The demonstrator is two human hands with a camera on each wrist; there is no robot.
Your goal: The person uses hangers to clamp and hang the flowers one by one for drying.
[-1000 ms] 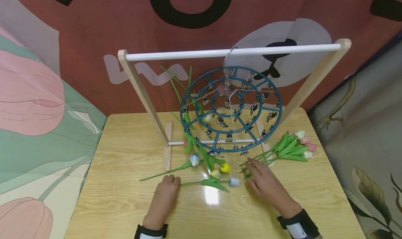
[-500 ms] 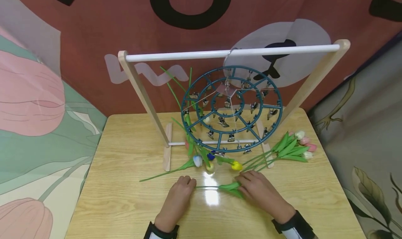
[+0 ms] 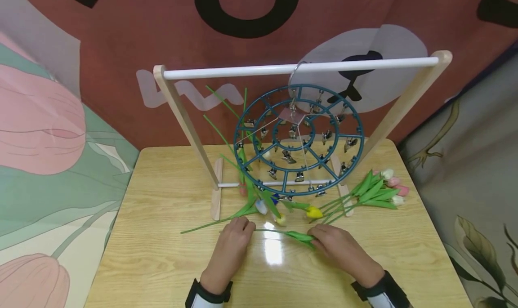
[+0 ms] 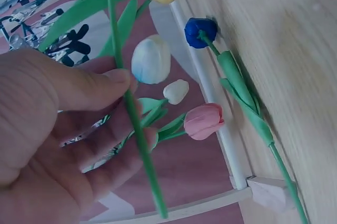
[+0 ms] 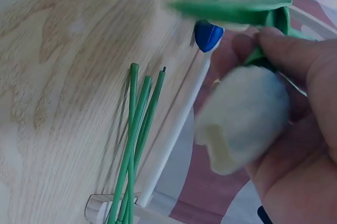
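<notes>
Both hands hold one artificial tulip with a pale blue-and-white head (image 5: pixel 247 119) and green leaves (image 3: pixel 299 237). My left hand (image 3: pixel 231 247) pinches its thin green stem (image 4: pixel 143 148) between thumb and fingers. At the flower end, my right hand (image 3: pixel 344 249) pinches it just below the head, which the hand hides in the head view. Beyond the hands, a round teal clip hanger (image 3: pixel 299 139) with metal clips hangs from a rack. Several tulips hang or lie under its left side, among them a yellow one (image 3: pixel 314 212) and a dark blue one (image 4: pixel 200 33).
The wooden rack's white top bar (image 3: pixel 243 70) spans the back of the table (image 3: pixel 162 263), its feet on the tabletop. A bunch of pink and white tulips (image 3: pixel 376 191) lies at the right. A blue-and-white tulip (image 3: pixel 261 207) lies behind the left hand.
My left hand has moved right with the stem. My right hand has come down to the tulip's flower end and gripped it. The yellow tulip has shifted right.
</notes>
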